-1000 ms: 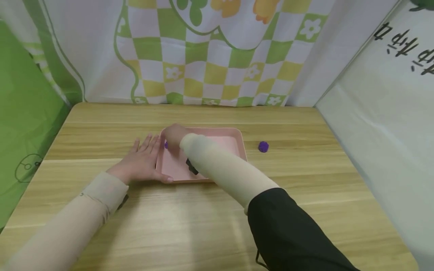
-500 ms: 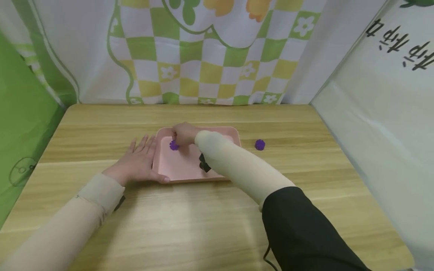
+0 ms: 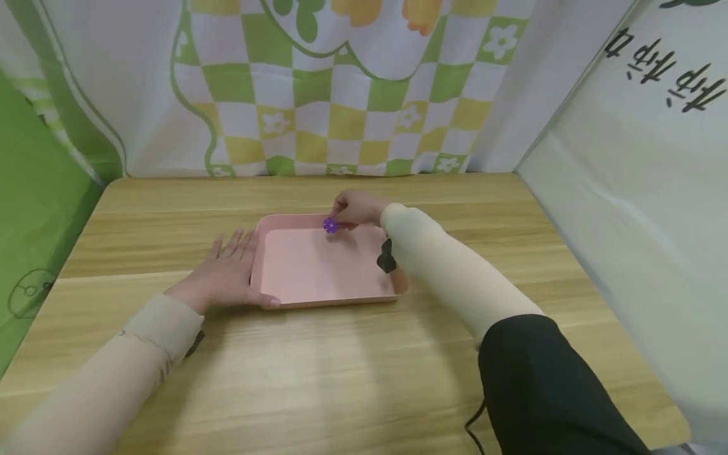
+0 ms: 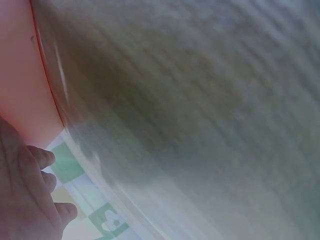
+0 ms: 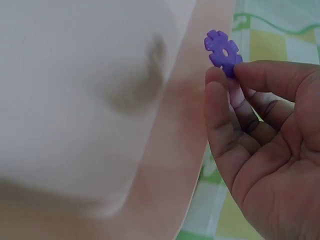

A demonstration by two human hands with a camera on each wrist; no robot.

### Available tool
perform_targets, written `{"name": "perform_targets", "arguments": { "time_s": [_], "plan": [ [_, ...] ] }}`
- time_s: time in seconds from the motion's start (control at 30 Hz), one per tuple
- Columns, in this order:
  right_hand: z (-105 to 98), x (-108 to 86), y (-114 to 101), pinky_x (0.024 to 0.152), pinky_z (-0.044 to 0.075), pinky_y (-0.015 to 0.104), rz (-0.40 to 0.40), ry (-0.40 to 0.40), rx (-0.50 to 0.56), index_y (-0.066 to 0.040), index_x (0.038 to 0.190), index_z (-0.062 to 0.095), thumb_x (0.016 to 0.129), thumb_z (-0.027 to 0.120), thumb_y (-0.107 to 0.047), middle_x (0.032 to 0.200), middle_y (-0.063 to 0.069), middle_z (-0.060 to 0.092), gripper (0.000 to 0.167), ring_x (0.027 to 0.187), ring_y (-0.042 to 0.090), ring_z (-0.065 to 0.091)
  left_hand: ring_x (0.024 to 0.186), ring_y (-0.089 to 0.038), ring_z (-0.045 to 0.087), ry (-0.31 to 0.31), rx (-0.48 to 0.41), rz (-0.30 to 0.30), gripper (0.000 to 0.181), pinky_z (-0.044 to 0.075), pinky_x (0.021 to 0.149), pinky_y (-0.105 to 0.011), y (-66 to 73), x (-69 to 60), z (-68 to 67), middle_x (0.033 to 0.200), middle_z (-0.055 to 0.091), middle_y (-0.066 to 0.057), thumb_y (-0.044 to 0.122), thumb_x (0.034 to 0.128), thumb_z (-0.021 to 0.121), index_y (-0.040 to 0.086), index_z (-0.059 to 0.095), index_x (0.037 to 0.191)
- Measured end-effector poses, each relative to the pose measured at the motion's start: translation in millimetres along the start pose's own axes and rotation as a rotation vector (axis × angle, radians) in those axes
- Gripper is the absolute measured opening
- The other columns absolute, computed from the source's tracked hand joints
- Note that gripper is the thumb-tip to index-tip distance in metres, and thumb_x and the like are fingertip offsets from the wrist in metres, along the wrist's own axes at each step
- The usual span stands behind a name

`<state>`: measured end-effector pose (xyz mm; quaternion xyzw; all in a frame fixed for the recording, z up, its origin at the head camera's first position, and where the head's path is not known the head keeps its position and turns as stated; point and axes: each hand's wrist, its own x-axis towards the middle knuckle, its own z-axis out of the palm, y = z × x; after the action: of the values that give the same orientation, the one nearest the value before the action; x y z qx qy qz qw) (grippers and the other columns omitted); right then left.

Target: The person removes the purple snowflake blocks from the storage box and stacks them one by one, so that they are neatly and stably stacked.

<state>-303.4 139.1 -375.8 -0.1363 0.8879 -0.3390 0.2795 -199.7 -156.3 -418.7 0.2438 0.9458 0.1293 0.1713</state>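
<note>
A pink rectangular tray lies on the wooden table. Above its far side, my right hand pinches a purple snowflake-shaped plastic building disc between thumb and fingertips. The right wrist view shows that notched disc with a hole in its centre, held by its edge. My left hand rests against the tray's left side, fingers straight and spread, thumb at the near left corner. In the left wrist view, only part of the left hand shows beside the tray wall.
The wooden table extends around the tray. A checked curtain hangs behind its far edge, with a green panel on the left and a white panel on the right. A thin black cable hangs by the right sleeve.
My right hand has carried the purple disc from the tray's left end rightward and up. The second purple disc, seen earlier right of the tray, is now hidden. My left hand stays put.
</note>
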Motion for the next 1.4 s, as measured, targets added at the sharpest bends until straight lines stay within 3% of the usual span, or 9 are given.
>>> {"name": "perform_targets", "arguments": {
  "time_s": [0.4,0.8,1.03,1.17,1.27,1.4],
  "plan": [
    [-30,-25.3,36,0.084,0.057,0.031,0.047,0.064,0.102,0.004,0.109,0.066,0.103,0.059,-0.003,0.097,0.009,0.067,0.011,0.084,0.015,0.062,0.154,-0.050,-0.004,0.013,0.007,0.009,0.150,-0.004,0.120,-0.069,-0.9,0.2,-1.5,0.167,0.003,-0.033,0.087,0.0712,0.068,-0.012,-0.003,0.159],
    [-48,-45.4,64,0.073,0.055,0.022,0.053,0.127,0.184,0.006,0.107,0.065,0.101,0.062,-0.002,0.091,0.005,0.065,0.010,0.077,0.010,0.060,0.154,-0.051,-0.003,0.007,0.014,0.009,0.148,-0.003,0.120,-0.070,1.5,-1.8,-1.8,0.167,0.004,-0.033,0.085,0.0724,0.069,-0.013,0.000,0.159],
    [-58,-56.2,80,0.092,0.058,0.037,0.064,0.151,0.267,0.008,0.109,0.061,0.102,0.058,0.000,0.096,0.007,0.065,0.011,0.083,0.013,0.063,0.154,-0.050,-0.003,0.002,0.000,0.010,0.148,-0.005,0.120,-0.069,2.7,-1.6,-2.3,0.167,0.003,-0.033,0.085,0.0727,0.069,-0.013,-0.001,0.159],
    [-67,-65.5,91,0.093,0.058,0.037,0.063,0.159,0.276,0.008,0.110,0.059,0.102,0.055,0.002,0.096,0.007,0.066,0.011,0.087,0.015,0.064,0.154,-0.051,-0.003,0.005,0.001,0.011,0.148,-0.004,0.119,-0.070,1.9,-0.9,-1.6,0.167,0.004,-0.033,0.085,0.0724,0.069,-0.013,0.000,0.159],
    [-72,-73.1,100,0.085,0.059,0.029,0.063,0.165,0.268,0.009,0.110,0.059,0.103,0.055,0.001,0.095,0.005,0.066,0.012,0.084,0.013,0.064,0.154,-0.051,-0.003,0.006,0.003,0.012,0.148,-0.004,0.119,-0.070,1.4,-0.8,-1.0,0.167,0.004,-0.033,0.085,0.0726,0.069,-0.013,0.000,0.159],
    [-77,-83.2,114,0.085,0.058,0.031,0.078,0.177,0.239,0.009,0.112,0.061,0.105,0.055,-0.004,0.095,0.004,0.066,0.015,0.084,0.012,0.063,0.154,-0.051,-0.004,0.005,0.003,0.013,0.148,-0.004,0.119,-0.070,1.9,-0.8,-1.3,0.167,0.004,-0.033,0.085,0.0728,0.069,-0.014,0.000,0.159]
  ]
}}
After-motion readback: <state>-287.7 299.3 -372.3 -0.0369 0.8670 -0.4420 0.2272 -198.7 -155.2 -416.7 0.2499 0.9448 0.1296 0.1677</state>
